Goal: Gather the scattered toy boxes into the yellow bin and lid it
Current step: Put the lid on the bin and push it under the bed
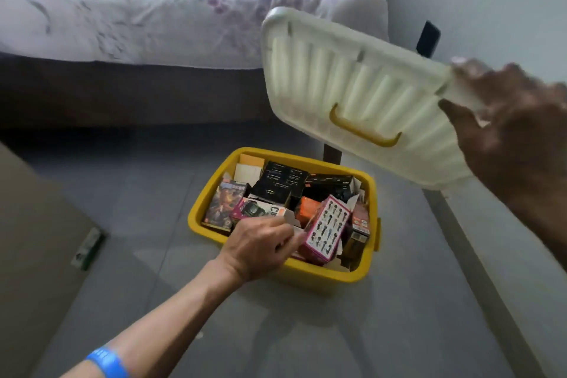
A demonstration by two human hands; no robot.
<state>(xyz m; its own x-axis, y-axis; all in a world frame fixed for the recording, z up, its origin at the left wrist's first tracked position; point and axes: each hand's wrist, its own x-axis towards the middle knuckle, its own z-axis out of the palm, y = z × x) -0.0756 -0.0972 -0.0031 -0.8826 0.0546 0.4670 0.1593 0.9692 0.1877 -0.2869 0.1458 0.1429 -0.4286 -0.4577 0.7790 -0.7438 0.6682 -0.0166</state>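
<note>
my left hand (pixel 260 242) reaches forward and down from a bare forearm that enters at the lower left, a blue wristband (pixel 108 362) near the frame's bottom edge. the wrist is slightly bent, knuckles up, fingers curled inward over the near rim of the yellow bin (pixel 365 273); the fingertips touch the edge of a pink toy box (pixel 326 228) printed with rows of small figures, which leans tilted against the other boxes. whether the fingers actually pinch that box or only rest on it i cannot tell

my right hand (pixel 506 132) is raised at the right, blurred, palm toward the camera, thumb below and fingers above the short edge of the white lid (pixel 352 92), which it grasps. the lid hangs in the air, tilted, above and behind the bin, its ribbed surface and yellow handle (pixel 363 129) facing me; it is well apart from the bin's rim

the bin stands open on the grey floor (pixel 276 331), filled with toy boxes: a black box (pixel 282 178) toward the back, an orange box (pixel 308 207) in the middle, a box with dark comic art (pixel 224 204) upright against the left wall

behind the bin lies a bed (pixel 153 9) with a pale crumpled cover. at the left a brown cardboard surface (pixel 27 239) stands, with a small green and white object (pixel 89 248) on the floor just beside it
</note>
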